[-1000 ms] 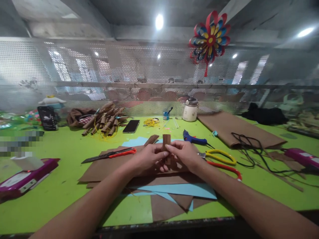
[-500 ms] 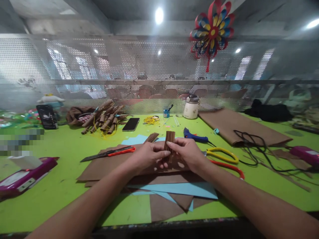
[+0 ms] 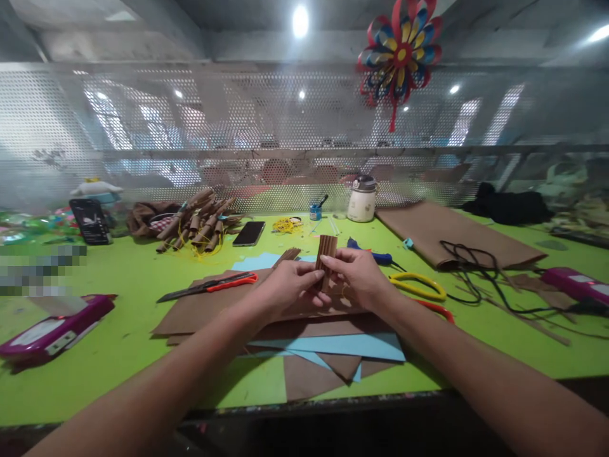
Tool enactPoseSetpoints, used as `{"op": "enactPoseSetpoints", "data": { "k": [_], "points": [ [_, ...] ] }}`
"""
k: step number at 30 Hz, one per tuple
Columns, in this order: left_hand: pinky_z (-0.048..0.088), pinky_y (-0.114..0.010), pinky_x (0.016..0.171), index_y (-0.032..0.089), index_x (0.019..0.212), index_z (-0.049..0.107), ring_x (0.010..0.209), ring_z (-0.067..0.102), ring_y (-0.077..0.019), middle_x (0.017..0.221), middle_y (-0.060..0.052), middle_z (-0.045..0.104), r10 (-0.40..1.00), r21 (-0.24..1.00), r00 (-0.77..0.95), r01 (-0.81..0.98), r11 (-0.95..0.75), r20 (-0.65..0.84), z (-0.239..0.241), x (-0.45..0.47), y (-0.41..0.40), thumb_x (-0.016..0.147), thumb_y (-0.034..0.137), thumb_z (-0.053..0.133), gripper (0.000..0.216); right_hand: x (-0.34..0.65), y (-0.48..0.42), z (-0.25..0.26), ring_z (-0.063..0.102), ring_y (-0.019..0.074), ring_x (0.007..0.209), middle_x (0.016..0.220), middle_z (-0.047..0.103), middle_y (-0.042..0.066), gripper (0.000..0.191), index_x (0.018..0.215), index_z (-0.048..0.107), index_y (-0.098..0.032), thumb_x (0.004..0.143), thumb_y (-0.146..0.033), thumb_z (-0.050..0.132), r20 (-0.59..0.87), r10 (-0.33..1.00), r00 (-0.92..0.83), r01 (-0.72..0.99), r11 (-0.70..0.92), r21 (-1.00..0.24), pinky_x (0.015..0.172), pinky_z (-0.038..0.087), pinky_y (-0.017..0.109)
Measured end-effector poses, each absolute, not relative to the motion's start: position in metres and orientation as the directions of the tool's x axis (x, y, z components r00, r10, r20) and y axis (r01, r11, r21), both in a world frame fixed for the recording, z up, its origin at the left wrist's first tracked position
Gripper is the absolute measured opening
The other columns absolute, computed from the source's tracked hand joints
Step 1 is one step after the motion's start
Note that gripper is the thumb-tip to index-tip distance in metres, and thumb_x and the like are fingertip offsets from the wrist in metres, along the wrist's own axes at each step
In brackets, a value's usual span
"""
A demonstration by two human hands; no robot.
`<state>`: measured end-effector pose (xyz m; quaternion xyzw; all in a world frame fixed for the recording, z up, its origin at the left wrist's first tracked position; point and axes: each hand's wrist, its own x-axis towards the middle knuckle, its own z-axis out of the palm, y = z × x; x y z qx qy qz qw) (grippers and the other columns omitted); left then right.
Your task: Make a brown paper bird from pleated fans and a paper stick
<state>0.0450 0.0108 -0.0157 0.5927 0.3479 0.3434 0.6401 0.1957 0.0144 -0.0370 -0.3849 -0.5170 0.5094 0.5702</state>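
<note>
Both hands were up at the middle of the green table (image 3: pixel 118 368), and the work was a squeeze-and-hold: the left hand (image 3: pixel 290 285) and the right hand (image 3: pixel 359 282) were closed from either side on a pleated strip (image 3: pixel 327 247) of brown paper. It stood nearly upright between them, just above the brown sheets (image 3: pixel 200 314), with fingertips clamped on its lower half and the top fanning free. It looked like the folds were being pressed flat together. Any further handling would call for an even pinch, since thin ridged paper like that springs open easily. The strip was matte and ribbed, a narrow block of sharp accordion folds. A second pleated piece (image 3: pixel 287 256) lay behind the left hand. Under the wrists were flat, stiff brown sheets over smooth blue paper (image 3: pixel 352 346) cut in pointed shapes. A knife (image 3: pixel 214 287) with an orange grip lay to the left, and yellow-handled scissors (image 3: pixel 419 285) lay to the right near a blue glue gun (image 3: pixel 375 256). Rolled brown tubes (image 3: pixel 200 225) were heaped further back.
</note>
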Motion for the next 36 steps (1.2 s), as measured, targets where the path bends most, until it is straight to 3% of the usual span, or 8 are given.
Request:
{"op": "enactPoseSetpoints", "data": {
  "k": [5, 11, 20, 29, 36],
  "points": [
    [0.052, -0.027, 0.056, 0.013, 0.086, 0.070, 0.057, 0.064, -0.0170, 0.070, -0.011, 0.068, 0.851, 0.986, 0.520, -0.090, 0.138, -0.072, -0.027, 0.034, 0.012, 0.068, 0.029, 0.071, 0.023, 0.196, 0.016, -0.040, 0.047, 0.0071, 0.047, 0.058, 0.058, -0.001, 0.033, 0.074, 0.065, -0.011, 0.063, -0.041, 0.073, 0.127, 0.978, -0.166, -0.218, 0.089, -0.972, 0.047, 0.037, 0.022],
    [0.052, -0.020, 0.061, 0.010, 0.093, 0.066, 0.063, 0.065, -0.0131, 0.079, -0.012, 0.069, 0.821, 0.972, 0.557, -0.098, 0.214, -0.125, -0.028, 0.030, 0.012, 0.075, 0.025, 0.066, 0.023, 0.195, 0.015, -0.040, 0.047, 0.0069, 0.048, 0.057, 0.058, -0.001, 0.033, 0.076, 0.067, -0.010, 0.064, -0.041, 0.073, 0.131, 0.974, -0.187, -0.224, 0.088, -0.971, 0.048, 0.038, 0.022],
    [0.052, -0.022, 0.052, 0.010, 0.098, 0.066, 0.063, 0.066, -0.0149, 0.096, -0.015, 0.068, 0.821, 0.982, 0.565, -0.093, 0.165, -0.085, -0.029, 0.029, 0.013, 0.081, 0.033, 0.059, 0.029, 0.195, 0.013, -0.040, 0.047, 0.0066, 0.048, 0.057, 0.058, -0.001, 0.031, 0.072, 0.066, -0.011, 0.062, -0.039, 0.075, 0.137, 0.977, -0.166, -0.235, 0.095, -0.967, 0.048, 0.035, 0.022],
    [0.049, -0.020, 0.052, 0.010, 0.088, 0.068, 0.062, 0.062, -0.0135, 0.077, -0.010, 0.068, 0.901, 0.993, 0.428, -0.060, 0.101, -0.066, -0.026, 0.030, 0.013, 0.080, 0.038, 0.059, 0.030, 0.194, 0.014, -0.042, 0.047, 0.0065, 0.048, 0.057, 0.057, -0.001, 0.031, 0.073, 0.064, -0.011, 0.064, -0.039, 0.074, 0.138, 0.980, -0.141, -0.227, 0.104, -0.968, 0.046, 0.035, 0.021],
    [0.048, -0.021, 0.047, 0.014, 0.077, 0.061, 0.051, 0.059, -0.0120, 0.064, -0.005, 0.065, 0.902, 0.994, 0.430, -0.084, 0.068, -0.026, -0.026, 0.031, 0.012, 0.082, 0.029, 0.056, 0.017, 0.190, 0.013, -0.043, 0.046, 0.0064, 0.048, 0.058, 0.057, 0.000, 0.032, 0.072, 0.063, -0.010, 0.063, -0.039, 0.074, 0.127, 0.977, -0.172, -0.234, 0.085, -0.968, 0.048, 0.036, 0.022]
  ]
}}
